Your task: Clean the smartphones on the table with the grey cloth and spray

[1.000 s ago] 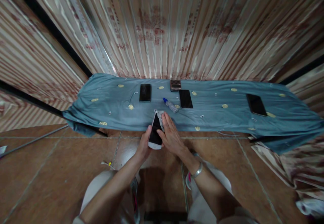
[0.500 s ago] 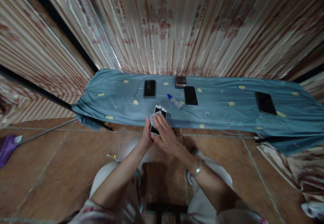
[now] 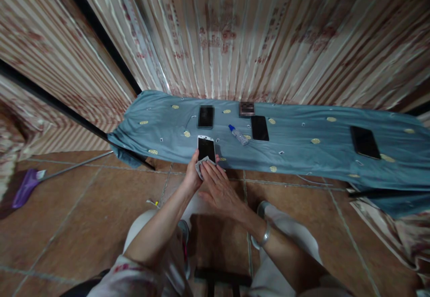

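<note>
A white smartphone [image 3: 206,147] with a dark screen rests in my left hand [image 3: 192,174], whose thumb lies along its left edge while fingertips show at its right edge. My right hand [image 3: 218,185] presses a grey cloth [image 3: 200,166] flat over the lower end of the screen, fingers together on top of it. The upper part of the screen is uncovered. Beyond the hands, a clear bottle with a blue cap [image 3: 239,135] lies on its side on the blue cloth-covered table [image 3: 295,158].
A dark phone [image 3: 260,128] lies right of the bottle, beside a small blurred box [image 3: 247,109]. Further left is a blurred dark device [image 3: 205,117]; another dark tablet-like device [image 3: 365,142] lies far right. A purple dustpan [image 3: 26,188] stands on the tiled floor at left.
My right hand and the cloth have slid down from the middle of the smartphone to its lower end, uncovering the upper screen. The smartphone is now more upright, and the view has shifted slightly.
</note>
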`<action>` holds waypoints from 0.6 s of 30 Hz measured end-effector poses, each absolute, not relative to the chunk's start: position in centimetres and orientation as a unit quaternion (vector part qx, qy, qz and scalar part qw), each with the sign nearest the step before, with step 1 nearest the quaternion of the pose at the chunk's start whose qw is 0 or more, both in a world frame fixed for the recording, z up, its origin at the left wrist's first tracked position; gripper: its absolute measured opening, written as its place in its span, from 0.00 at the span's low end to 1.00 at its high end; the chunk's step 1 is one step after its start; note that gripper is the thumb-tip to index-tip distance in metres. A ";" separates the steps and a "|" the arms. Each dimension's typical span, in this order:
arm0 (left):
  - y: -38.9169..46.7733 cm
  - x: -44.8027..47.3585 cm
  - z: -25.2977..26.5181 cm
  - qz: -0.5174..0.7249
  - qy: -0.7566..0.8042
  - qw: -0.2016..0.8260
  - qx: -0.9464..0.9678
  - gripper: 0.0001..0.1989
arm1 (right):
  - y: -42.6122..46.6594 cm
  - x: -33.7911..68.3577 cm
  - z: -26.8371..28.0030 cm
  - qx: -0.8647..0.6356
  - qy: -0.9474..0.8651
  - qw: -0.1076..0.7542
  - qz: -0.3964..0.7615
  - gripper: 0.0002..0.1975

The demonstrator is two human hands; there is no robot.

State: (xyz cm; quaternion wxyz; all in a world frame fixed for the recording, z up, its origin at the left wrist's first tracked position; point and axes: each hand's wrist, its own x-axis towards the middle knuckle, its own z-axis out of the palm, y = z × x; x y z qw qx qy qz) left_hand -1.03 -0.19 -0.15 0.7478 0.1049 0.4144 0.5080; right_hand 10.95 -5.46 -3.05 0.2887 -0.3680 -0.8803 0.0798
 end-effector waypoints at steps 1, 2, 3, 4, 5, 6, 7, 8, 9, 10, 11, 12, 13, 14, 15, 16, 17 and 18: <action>-0.1 -1.0 0.0 0.514 0.412 0.744 0.112 0.29 | -5.4 11.1 -3.0 -0.375 -0.877 0.290 0.083 0.36; 0.0 -1.0 0.1 0.523 0.412 0.737 0.117 0.28 | -5.4 11.3 -3.1 -0.382 -0.873 0.291 0.087 0.36; 0.1 -1.0 0.2 0.533 0.413 0.728 0.122 0.28 | -5.3 11.5 -3.1 -0.390 -0.869 0.291 0.091 0.35; 0.1 -0.9 0.3 0.539 0.416 0.721 0.127 0.27 | -5.2 11.7 -3.2 -0.398 -0.865 0.290 0.095 0.35; 0.0 -0.8 0.4 0.542 0.420 0.716 0.131 0.27 | -5.1 11.9 -3.3 -0.405 -0.862 0.289 0.099 0.34; -0.1 -0.6 0.4 0.542 0.426 0.711 0.134 0.26 | -4.9 12.0 -3.4 -0.410 -0.859 0.288 0.103 0.34; -0.3 -0.5 0.4 0.543 0.434 0.705 0.138 0.25 | -4.8 12.1 -3.5 -0.415 -0.856 0.288 0.107 0.34; -0.5 -0.3 0.4 0.543 0.443 0.699 0.143 0.25 | -4.7 12.2 -3.6 -0.420 -0.853 0.288 0.112 0.34; -0.7 -0.2 0.3 0.542 0.453 0.692 0.149 0.24 | -4.6 12.3 -3.7 -0.424 -0.850 0.288 0.116 0.34; -0.9 -0.1 0.3 0.541 0.462 0.685 0.157 0.23 | -4.5 12.4 -3.7 -0.427 -0.848 0.290 0.121 0.33; -1.2 0.1 0.2 0.543 0.469 0.677 0.164 0.23 | -4.5 12.5 -3.7 -0.429 -0.846 0.290 0.125 0.33; -1.3 0.2 0.1 0.545 0.473 0.670 0.173 0.23 | -4.4 12.5 -3.7 -0.430 -0.844 0.292 0.130 0.33; -1.5 0.3 0.0 0.546 0.475 0.666 0.182 0.23 | -4.4 12.6 -3.7 -0.430 -0.843 0.293 0.135 0.33; -1.7 0.5 -0.1 0.549 0.475 0.661 0.189 0.23 | -4.3 12.7 -3.7 -0.430 -0.842 0.294 0.140 0.33; -2.0 0.6 -0.3 0.552 0.472 0.659 0.195 0.23 | -4.2 12.8 -3.7 -0.430 -0.841 0.296 0.144 0.33; -2.2 0.8 -0.4 0.553 0.469 0.659 0.198 0.23 | -4.1 12.9 -3.6 -0.432 -0.838 0.298 0.148 0.33; -2.6 1.0 -0.5 0.550 0.468 0.662 0.202 0.22 | -4.0 13.1 -3.6 -0.435 -0.835 0.302 0.151 0.33; -3.0 1.2 -0.7 0.543 0.467 0.666 0.208 0.22 | -3.8 13.4 -3.5 -0.439 -0.830 0.307 0.155 0.33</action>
